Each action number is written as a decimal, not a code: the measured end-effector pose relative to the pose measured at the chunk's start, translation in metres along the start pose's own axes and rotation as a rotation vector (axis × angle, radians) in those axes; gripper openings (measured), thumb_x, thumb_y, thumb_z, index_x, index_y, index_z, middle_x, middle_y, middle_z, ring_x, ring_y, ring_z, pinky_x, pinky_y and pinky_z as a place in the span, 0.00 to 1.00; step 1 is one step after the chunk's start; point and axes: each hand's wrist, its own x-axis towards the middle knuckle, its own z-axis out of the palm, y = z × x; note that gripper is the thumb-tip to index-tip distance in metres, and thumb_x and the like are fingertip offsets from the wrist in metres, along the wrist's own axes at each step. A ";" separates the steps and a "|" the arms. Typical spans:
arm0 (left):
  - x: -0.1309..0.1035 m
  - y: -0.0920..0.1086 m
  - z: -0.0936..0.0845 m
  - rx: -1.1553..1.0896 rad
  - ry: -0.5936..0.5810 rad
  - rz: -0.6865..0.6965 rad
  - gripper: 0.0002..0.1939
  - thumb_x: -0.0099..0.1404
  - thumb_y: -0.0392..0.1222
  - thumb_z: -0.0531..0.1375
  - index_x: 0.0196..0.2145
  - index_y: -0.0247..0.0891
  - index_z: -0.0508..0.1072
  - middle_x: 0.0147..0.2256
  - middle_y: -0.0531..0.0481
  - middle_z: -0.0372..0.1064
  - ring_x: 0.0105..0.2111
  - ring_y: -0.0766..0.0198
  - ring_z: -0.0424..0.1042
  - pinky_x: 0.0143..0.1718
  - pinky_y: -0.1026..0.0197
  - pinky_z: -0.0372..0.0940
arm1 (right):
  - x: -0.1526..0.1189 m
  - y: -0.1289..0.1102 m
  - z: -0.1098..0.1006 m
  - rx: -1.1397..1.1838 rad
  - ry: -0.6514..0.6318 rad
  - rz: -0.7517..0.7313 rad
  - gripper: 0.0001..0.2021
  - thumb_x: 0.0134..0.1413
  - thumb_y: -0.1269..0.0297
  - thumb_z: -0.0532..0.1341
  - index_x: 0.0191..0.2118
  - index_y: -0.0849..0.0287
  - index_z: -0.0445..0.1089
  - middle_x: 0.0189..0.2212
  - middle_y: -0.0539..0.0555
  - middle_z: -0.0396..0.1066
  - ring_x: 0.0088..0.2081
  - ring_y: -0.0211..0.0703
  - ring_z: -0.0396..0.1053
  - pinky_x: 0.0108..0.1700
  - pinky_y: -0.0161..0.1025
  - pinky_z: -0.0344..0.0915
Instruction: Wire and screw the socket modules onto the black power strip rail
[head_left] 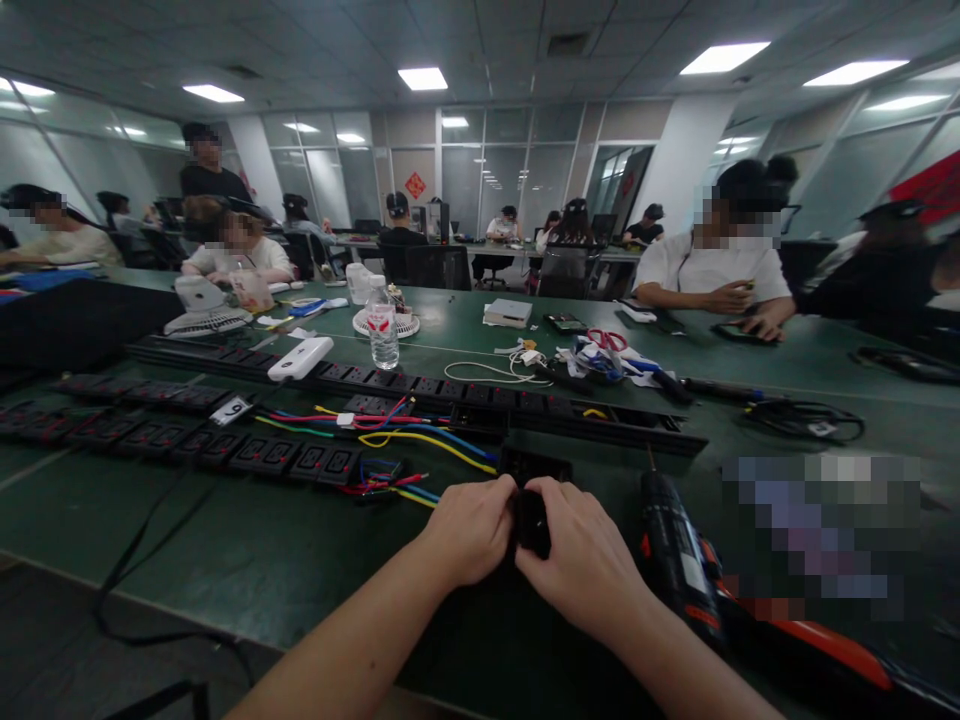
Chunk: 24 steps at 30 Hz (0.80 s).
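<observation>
The person's right hand (581, 545) has its thumb and fingers curled narrowly around a small black part (532, 525), near the table edge. The left hand (472, 530) is bunched against that part's nine o'clock side, fingers bent; whether they pinch anything is hidden. Just beyond, at twelve, sits an open black housing (551, 466).

From ten to eleven o'clock, black socket strips (255, 450) lie on the green table (345, 565), with red, blue, yellow and green wires (427, 437) at their ends. A white tag (231, 410) on one strip shows a single digit, 6 or 9; its orientation leaves this unclear. A white device (301, 358) rests across the farthest strip.

At eleven stands a clear bottle (384, 335) with a red-and-white label, its brand too small to read. Red-handled scissors (606, 340) lie at one. At three, a black and orange power screwdriver (679, 545) bears a pale label, illegible here. On the far wall, a red diamond sign (415, 185) carries unreadable writing.
</observation>
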 end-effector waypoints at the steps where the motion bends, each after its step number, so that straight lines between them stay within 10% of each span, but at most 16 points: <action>1: 0.001 0.000 0.000 0.022 -0.014 -0.006 0.06 0.70 0.37 0.48 0.39 0.41 0.64 0.36 0.50 0.73 0.35 0.57 0.74 0.34 0.59 0.61 | 0.000 0.001 0.001 -0.009 0.004 -0.006 0.17 0.45 0.69 0.60 0.45 0.61 0.66 0.39 0.59 0.71 0.40 0.54 0.68 0.44 0.48 0.61; 24: -0.003 -0.002 0.001 0.016 -0.063 0.036 0.07 0.71 0.36 0.47 0.41 0.41 0.63 0.34 0.51 0.72 0.33 0.58 0.70 0.36 0.58 0.59 | 0.002 0.001 -0.007 0.034 -0.094 0.040 0.16 0.46 0.62 0.64 0.44 0.55 0.66 0.36 0.55 0.76 0.40 0.55 0.74 0.39 0.45 0.63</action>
